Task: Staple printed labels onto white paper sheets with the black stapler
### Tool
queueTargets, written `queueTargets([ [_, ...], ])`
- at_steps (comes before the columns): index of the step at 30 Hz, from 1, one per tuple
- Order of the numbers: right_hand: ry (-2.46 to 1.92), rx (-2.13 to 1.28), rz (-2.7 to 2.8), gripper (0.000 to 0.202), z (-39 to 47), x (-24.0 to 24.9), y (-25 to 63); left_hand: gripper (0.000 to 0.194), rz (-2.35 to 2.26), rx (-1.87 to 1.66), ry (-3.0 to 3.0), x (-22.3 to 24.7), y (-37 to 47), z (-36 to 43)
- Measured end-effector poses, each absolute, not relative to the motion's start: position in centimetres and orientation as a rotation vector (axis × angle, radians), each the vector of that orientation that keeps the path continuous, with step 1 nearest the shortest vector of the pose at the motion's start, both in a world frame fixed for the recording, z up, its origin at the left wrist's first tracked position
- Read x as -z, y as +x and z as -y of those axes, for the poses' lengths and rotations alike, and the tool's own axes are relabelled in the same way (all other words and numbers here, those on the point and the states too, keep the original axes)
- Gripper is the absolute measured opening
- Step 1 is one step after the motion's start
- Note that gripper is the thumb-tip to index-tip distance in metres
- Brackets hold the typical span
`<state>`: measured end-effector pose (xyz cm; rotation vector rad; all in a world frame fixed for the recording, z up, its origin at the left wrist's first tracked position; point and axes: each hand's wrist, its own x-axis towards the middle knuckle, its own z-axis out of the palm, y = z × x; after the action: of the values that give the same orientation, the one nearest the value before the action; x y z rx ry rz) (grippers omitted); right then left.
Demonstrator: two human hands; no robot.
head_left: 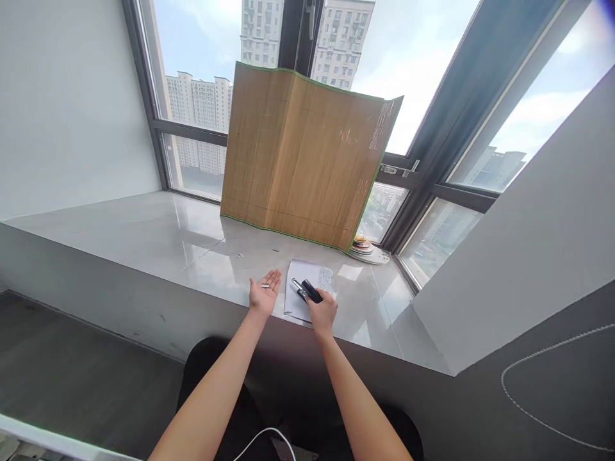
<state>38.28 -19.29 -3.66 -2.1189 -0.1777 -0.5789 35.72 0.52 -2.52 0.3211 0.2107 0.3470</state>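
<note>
Palm up, with its fingers stretched out flat, my left hand (262,298) is above the front of the windowsill. A short strip of staples (264,285) lies loose across it. My right hand (323,312) is wrapped round a black stapler (312,291), whose silvery inner channel shows as its arms are spread apart. Beneath the stapler are white sheets of paper (296,308), with a grey-patterned piece (326,280) at their right. The right hand covers part of the papers and the stapler's rear end.
A folded bamboo mat (307,160) with green edging stands against the windows. Behind its lower right corner is a stack of round, flat items (368,251). Small scraps lie on the glossy sill (206,262). A white cable (269,430) hangs below, near my legs.
</note>
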Motion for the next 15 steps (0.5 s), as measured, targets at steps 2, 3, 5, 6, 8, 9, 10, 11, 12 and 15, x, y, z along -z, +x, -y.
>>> queueTargets([
  [2,-2.124,0.625,0.142,0.032,19.3,3.7,38.1,0.085,-0.224,-0.311,0.333,2.4,35.9,-0.6],
  [3,-2.132,0.702,0.152,0.036,19.0,3.3,37.9,0.085,-0.222,-0.301,0.333,2.4,35.9,-0.6],
  [5,-2.148,0.851,0.297,0.036,17.7,2.2,37.4,0.086,-0.207,-0.289,0.332,2.3,36.0,-0.6],
  [6,-2.154,0.881,0.434,0.029,16.6,1.6,37.2,0.087,-0.210,-0.287,0.340,2.3,36.0,-0.6],
  [8,-2.171,0.796,0.796,0.013,13.9,0.5,37.1,0.086,-0.230,-0.283,0.391,2.3,36.0,-0.6],
  [9,-2.189,0.734,0.941,0.015,12.4,0.1,37.2,0.086,-0.241,-0.278,0.432,2.4,36.0,-0.6],
  [10,-2.222,0.686,1.051,0.019,10.9,0.0,37.4,0.086,-0.250,-0.269,0.477,2.4,36.1,-0.6],
  [11,-2.259,0.650,1.107,0.022,9.6,-0.1,37.6,0.087,-0.256,-0.258,0.520,2.4,36.1,-0.6],
  [12,-2.289,0.625,1.133,0.024,8.4,0.0,37.8,0.087,-0.255,-0.245,0.557,2.5,36.2,-0.6],
  [15,-2.348,0.608,1.118,0.024,6.5,0.4,38.0,0.089,-0.253,-0.217,0.630,2.7,36.5,-0.6],
])
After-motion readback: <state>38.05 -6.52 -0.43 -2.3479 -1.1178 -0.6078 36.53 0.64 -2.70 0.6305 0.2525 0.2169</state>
